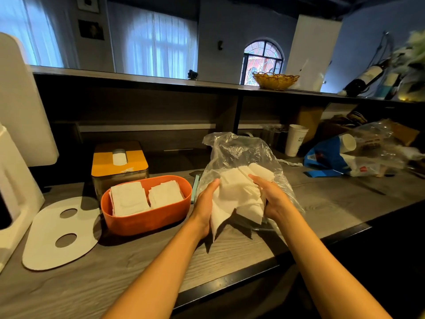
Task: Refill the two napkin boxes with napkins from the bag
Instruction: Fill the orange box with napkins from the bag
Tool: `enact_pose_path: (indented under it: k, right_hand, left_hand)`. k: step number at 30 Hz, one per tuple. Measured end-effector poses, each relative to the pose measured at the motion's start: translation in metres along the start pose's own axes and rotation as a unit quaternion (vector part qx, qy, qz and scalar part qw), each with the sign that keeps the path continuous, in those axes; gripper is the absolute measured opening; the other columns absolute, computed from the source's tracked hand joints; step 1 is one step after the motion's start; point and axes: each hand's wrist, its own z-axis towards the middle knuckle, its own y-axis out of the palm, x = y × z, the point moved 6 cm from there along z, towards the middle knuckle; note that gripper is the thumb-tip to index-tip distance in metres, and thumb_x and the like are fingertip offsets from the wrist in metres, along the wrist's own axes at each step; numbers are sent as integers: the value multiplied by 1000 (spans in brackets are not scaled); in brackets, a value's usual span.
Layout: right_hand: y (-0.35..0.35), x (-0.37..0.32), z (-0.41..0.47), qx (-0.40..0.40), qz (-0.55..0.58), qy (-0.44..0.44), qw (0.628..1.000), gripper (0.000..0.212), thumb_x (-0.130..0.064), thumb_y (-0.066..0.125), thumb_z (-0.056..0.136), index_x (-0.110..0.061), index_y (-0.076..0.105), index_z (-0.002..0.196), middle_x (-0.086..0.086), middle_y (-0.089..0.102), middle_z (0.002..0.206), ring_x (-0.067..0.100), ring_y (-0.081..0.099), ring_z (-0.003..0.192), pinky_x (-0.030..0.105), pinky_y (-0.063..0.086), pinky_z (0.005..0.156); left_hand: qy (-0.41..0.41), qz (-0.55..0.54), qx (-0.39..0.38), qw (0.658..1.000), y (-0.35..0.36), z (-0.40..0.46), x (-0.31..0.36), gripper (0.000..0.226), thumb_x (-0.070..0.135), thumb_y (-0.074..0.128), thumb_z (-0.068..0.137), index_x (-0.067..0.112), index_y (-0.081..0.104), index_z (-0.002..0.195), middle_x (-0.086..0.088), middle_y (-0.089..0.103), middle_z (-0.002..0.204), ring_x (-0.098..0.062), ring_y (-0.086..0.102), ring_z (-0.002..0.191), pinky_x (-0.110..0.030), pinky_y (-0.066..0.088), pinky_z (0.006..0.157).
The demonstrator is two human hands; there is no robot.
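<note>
A clear plastic bag (239, 150) lies open on the wooden counter with a loose stack of white napkins (239, 192) at its mouth. My left hand (204, 206) grips the stack's left side. My right hand (272, 196) grips its right side, partly inside the bag. Left of them stands an open orange oval box (147, 219) holding two piles of white napkins. Behind it is a box with a yellow slotted lid (119, 161), a napkin showing in the slot.
A white oval lid with two holes (46, 240) lies at the left, beside a white appliance (13, 180). A white paper cup (295, 140), blue packaging (326, 157) and crumpled plastic sit at the right. The counter's front edge (253, 270) runs just below my forearms.
</note>
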Motion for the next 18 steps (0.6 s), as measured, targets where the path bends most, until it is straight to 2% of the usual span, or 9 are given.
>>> enact_pose_path:
  k: [3, 6, 8, 11, 13, 15, 18]
  right_hand:
    - [4, 0, -3, -39, 34, 18, 999, 23, -24, 65, 90, -9, 66, 107, 11, 71, 87, 25, 68, 72, 36, 57, 61]
    - [13, -9, -8, -79, 20, 21, 996, 23, -26, 65, 89, -10, 67, 105, 9, 72, 83, 23, 69, 66, 33, 58, 54]
    - [19, -15, -10, -70, -62, 0, 996, 20, -24, 66, 90, -9, 66, 104, 9, 73, 82, 22, 69, 66, 32, 57, 52]
    - [22, -20, -2, 1, -195, -93, 976, 28, -16, 73, 86, -6, 66, 111, 7, 72, 87, 18, 67, 71, 28, 54, 59]
    - [23, -16, 2, 22, -235, -117, 965, 19, -15, 74, 85, -11, 67, 103, 4, 70, 87, 17, 63, 75, 29, 52, 66]
    - [25, -7, 5, 4, -232, -95, 968, 9, -17, 71, 88, -16, 67, 97, 4, 70, 88, 17, 65, 77, 29, 53, 70]
    - [21, -4, 10, 1, -215, -74, 974, 28, -34, 68, 90, -12, 68, 107, 8, 73, 100, 24, 69, 91, 36, 56, 80]
  left_hand:
    - [-41, 1, -16, 999, 0, 3, -7, 66, 66, 55, 81, 21, 60, 129, -10, 71, 117, -30, 64, 112, -46, 51, 98]
    - [-87, -101, -69, 989, 5, 2, -15, 71, 74, 41, 87, 21, 61, 130, -13, 67, 124, -33, 59, 119, -50, 45, 104]
    - [-87, -165, -96, 978, 7, 2, -16, 76, 76, 33, 88, 22, 59, 135, -15, 64, 129, -34, 58, 119, -48, 47, 100]
    - [-83, -194, -94, 973, 5, 7, -17, 81, 80, 32, 86, 23, 57, 137, -15, 61, 134, -37, 53, 128, -50, 41, 106]
    - [-77, -191, -78, 975, 2, 8, -16, 75, 75, 42, 85, 22, 59, 135, -16, 63, 132, -37, 55, 127, -53, 40, 109]
    - [-75, -170, -63, 981, 2, 9, -15, 59, 61, 54, 88, 20, 62, 130, -17, 67, 125, -36, 60, 119, -52, 45, 103]
    - [-86, -156, -61, 982, 5, 7, -17, 34, 34, 56, 95, 13, 64, 121, -16, 73, 108, -33, 66, 105, -47, 48, 97]
